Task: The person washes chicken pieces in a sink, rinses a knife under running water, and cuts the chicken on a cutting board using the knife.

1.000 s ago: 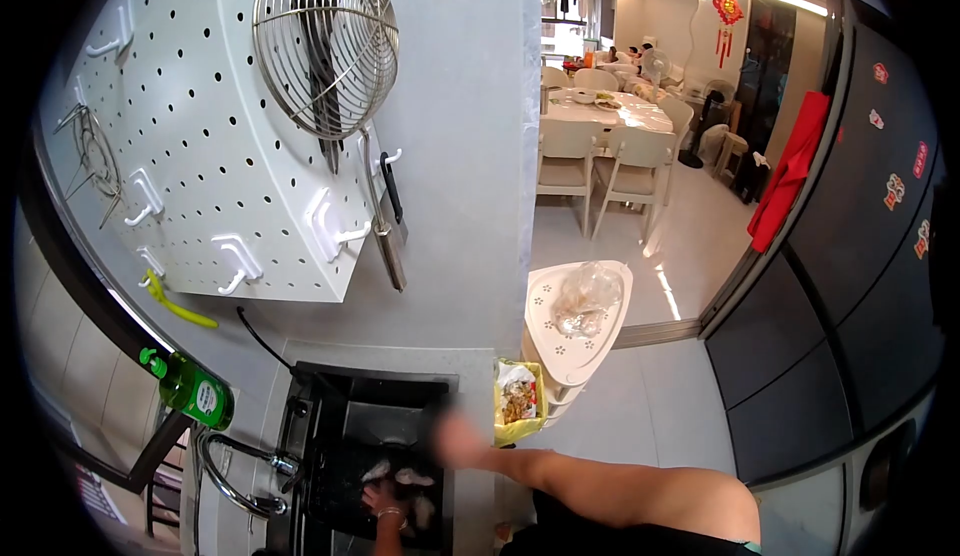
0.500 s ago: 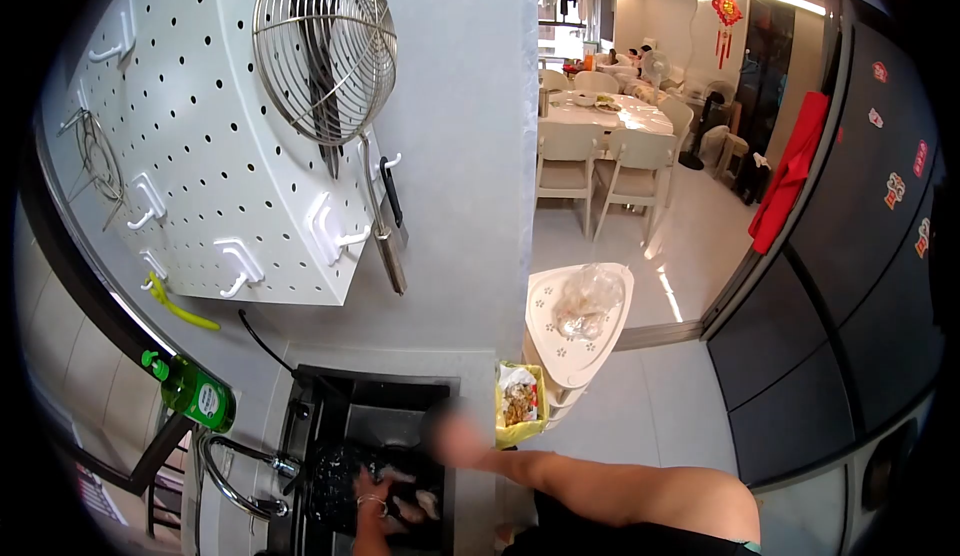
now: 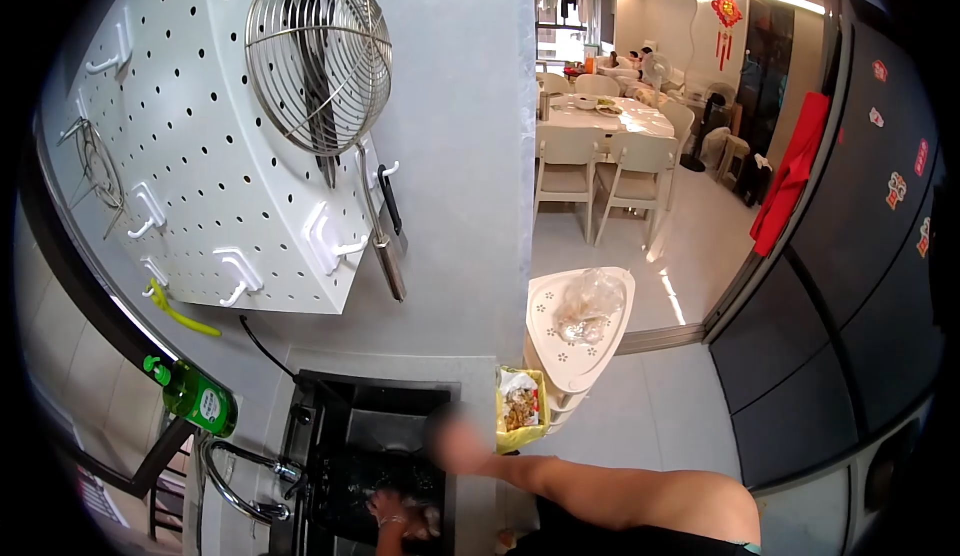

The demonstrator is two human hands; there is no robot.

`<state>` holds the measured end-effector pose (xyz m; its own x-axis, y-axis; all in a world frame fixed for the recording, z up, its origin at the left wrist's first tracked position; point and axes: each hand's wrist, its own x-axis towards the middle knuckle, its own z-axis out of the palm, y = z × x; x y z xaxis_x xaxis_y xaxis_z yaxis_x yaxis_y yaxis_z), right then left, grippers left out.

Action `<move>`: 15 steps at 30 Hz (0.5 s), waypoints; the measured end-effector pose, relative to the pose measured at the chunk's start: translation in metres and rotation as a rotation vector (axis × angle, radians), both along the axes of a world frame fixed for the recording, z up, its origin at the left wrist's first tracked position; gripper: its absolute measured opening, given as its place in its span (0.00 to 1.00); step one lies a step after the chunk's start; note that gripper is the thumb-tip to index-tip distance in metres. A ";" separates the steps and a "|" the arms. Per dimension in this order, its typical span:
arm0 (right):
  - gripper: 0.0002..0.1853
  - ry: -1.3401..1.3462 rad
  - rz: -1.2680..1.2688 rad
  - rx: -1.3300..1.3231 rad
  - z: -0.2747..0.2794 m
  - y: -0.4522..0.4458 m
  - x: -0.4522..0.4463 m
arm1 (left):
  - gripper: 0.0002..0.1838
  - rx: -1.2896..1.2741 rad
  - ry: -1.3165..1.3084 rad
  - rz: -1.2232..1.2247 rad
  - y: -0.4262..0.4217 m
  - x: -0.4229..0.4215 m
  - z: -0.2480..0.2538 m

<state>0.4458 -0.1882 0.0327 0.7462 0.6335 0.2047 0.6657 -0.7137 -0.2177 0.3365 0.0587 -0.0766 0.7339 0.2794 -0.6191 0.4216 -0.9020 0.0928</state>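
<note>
My left hand (image 3: 390, 508) reaches down into the black sink (image 3: 452, 476), in dark, wet water. Its fingers look spread and partly under the surface. Just to its right lie pale, wet pieces (image 3: 428, 522), perhaps raw meat, partly hidden by the hand. At the sink's right rim, my right hand (image 3: 466, 446) is heavily blurred. A dark, rounded patch (image 3: 436, 430) shows at its fingertip end; I cannot make out what it is or whether the fingers grip it. The chrome faucet (image 3: 235, 496) stands left of the sink.
A green soap bottle (image 3: 200, 401) stands on the left ledge. A yellow-lined bin (image 3: 543, 411) with scraps and a white stand (image 3: 582, 356) carrying a plastic bag are right of the sink. A wire strainer (image 3: 320, 61) hangs from the white pegboard (image 3: 200, 136).
My left hand has shifted slightly right and down, nearer the pale pieces, which are now less spread out. The water surface looks calmer. My right hand stays put.
</note>
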 end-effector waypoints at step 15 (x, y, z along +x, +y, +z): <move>0.11 -0.036 -0.004 -0.003 0.001 0.000 -0.001 | 0.37 0.109 -0.326 -0.482 -0.012 -0.038 -0.046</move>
